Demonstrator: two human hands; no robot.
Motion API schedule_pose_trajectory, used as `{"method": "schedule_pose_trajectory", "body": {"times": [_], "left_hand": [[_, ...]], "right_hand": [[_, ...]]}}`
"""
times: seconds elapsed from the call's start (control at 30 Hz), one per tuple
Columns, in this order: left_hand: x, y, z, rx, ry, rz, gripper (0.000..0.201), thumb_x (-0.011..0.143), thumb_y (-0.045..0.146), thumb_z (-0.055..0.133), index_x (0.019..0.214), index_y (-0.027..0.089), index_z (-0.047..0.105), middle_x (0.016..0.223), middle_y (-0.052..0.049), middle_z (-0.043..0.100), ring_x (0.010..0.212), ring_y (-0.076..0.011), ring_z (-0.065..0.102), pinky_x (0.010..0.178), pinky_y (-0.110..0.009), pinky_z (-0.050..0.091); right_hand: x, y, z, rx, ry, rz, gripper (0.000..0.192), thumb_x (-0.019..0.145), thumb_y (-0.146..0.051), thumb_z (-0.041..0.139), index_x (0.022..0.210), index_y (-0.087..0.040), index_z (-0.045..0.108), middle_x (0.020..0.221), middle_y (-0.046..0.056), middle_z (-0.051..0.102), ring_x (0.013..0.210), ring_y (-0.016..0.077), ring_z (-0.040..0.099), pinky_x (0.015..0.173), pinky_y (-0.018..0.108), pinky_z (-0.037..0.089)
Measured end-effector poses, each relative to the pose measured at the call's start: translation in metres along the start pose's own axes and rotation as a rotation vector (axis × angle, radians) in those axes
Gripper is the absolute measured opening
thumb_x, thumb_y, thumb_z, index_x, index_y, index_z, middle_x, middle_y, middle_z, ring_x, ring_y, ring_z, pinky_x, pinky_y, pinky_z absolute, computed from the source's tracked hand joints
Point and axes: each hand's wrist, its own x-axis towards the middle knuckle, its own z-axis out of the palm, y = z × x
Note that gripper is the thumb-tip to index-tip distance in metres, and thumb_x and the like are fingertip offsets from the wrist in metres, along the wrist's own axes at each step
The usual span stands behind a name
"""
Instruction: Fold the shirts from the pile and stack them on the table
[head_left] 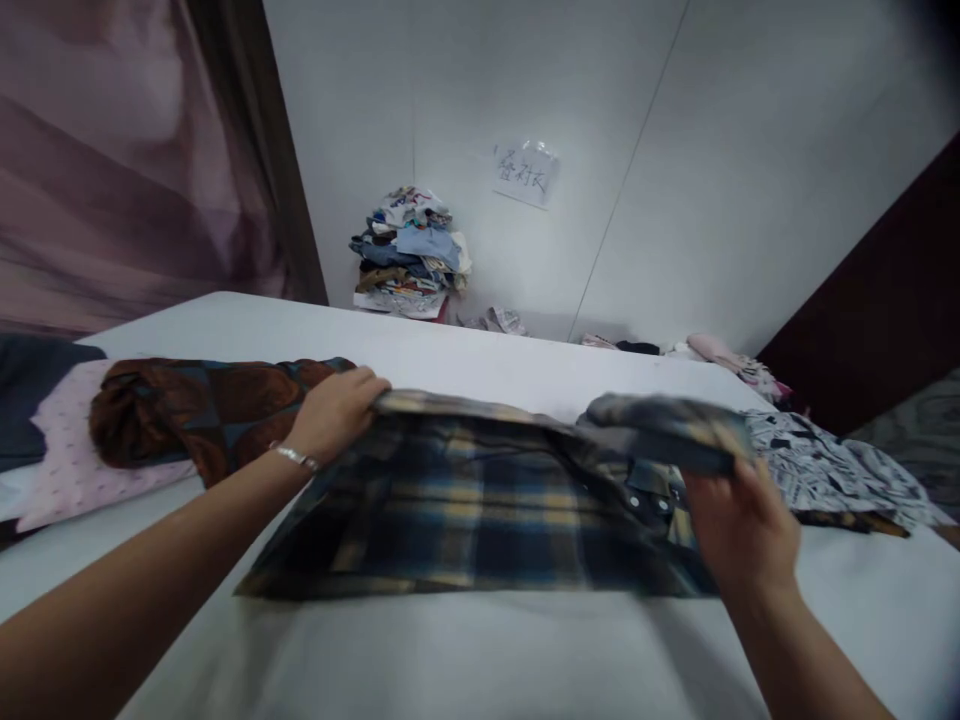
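A dark blue and yellow plaid shirt lies partly folded on a white table. My left hand grips its far left edge; a silver bracelet sits on that wrist. At the right side my right hand holds up a fold of the shirt, a sleeve or cuff, blurred by motion. Snap buttons show near that hand.
A brown patterned garment lies at left on a pink dotted cloth. A black-and-white printed garment lies at right. A stack of folded clothes stands against the far wall under a paper note.
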Motion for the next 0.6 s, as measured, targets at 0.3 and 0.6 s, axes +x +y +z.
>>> {"method": "schedule_pose_trajectory", "body": {"times": [0.3, 0.6], "left_hand": [[-0.092, 0.024, 0.025, -0.149, -0.146, 0.178, 0.037, 0.073, 0.003, 0.037, 0.087, 0.019, 0.067, 0.09, -0.01, 0.062, 0.083, -0.0231, 0.059, 0.075, -0.036, 0.045], [-0.103, 0.02, 0.012, -0.343, -0.408, 0.075, 0.031, 0.081, 0.03, 0.047, 0.106, 0.026, 0.066, 0.105, -0.003, 0.068, 0.089, -0.0213, 0.065, 0.08, -0.031, 0.049]], "right_hand": [[-0.129, 0.057, -0.061, 0.278, 0.005, 0.631, 0.009, 0.074, -0.038, 0.067, 0.081, -0.035, 0.071, 0.09, 0.0, 0.074, 0.083, 0.0269, 0.07, 0.082, 0.054, 0.055], [-0.082, 0.01, -0.075, -0.228, -0.408, 0.475, 0.034, 0.07, -0.053, 0.07, 0.067, -0.02, 0.064, 0.058, 0.002, 0.063, 0.052, 0.0162, 0.058, 0.049, 0.027, 0.045]]}}
